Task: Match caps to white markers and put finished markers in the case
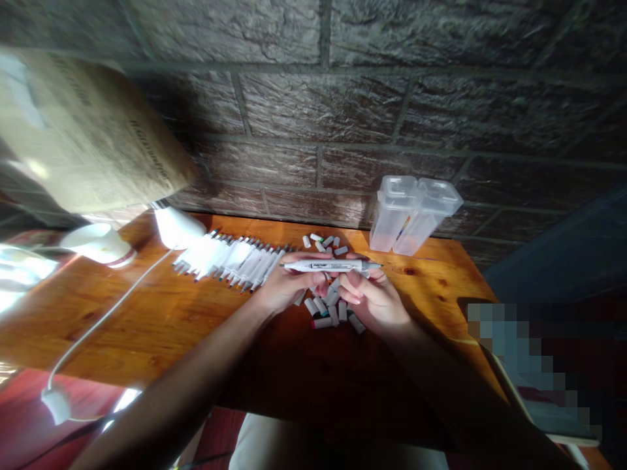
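A white double-ended marker (pixel 328 266) lies level across both hands, with dark print along its barrel and a bare tip showing at each end. My left hand (pixel 294 284) is closed around its left part. On the other end, the fingers of my right hand (pixel 375 297) grip the marker near its grey collar. Beneath and around the hands, loose marker caps (pixel 322 322) are scattered on the wooden table (pixel 161 326). To the left, a row of uncapped white markers (pixel 235 258) lies side by side.
Two clear plastic containers (pixel 404 215) stand at the back right against the brick wall (pixel 313 117). A lamp (pixel 179 225) with a printed shade stands back left, beside a white cup (pixel 100 245). A white cord (pixel 108 310) with a switch crosses the table's left side.
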Action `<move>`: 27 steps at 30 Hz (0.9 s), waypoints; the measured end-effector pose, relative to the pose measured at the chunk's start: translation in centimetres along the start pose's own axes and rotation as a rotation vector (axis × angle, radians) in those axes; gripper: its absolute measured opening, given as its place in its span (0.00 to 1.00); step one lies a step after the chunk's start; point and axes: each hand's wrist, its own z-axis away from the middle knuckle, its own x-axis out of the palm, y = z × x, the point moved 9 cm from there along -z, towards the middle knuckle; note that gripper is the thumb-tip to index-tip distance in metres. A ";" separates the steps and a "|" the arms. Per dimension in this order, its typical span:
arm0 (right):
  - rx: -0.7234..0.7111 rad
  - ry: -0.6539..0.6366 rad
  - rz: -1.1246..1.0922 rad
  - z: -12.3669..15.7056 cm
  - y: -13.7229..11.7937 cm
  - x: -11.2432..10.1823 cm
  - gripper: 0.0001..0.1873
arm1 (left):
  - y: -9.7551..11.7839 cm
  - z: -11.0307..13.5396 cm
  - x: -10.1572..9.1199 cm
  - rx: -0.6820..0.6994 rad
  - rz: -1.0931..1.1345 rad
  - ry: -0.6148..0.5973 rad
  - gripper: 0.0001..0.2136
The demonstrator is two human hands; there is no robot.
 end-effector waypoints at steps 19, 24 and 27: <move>0.052 -0.003 -0.044 0.3 0.8 0.0 0.19 | 0.8 0.0 -0.1 0.016 -0.027 0.036 0.27; 0.051 -0.007 -0.088 0.4 0.8 0.1 0.23 | 0.5 0.1 -0.6 -0.001 -0.085 0.033 0.27; 0.056 -0.009 -0.078 0.4 0.8 0.2 0.23 | 0.3 0.2 -0.9 -0.008 -0.107 0.032 0.26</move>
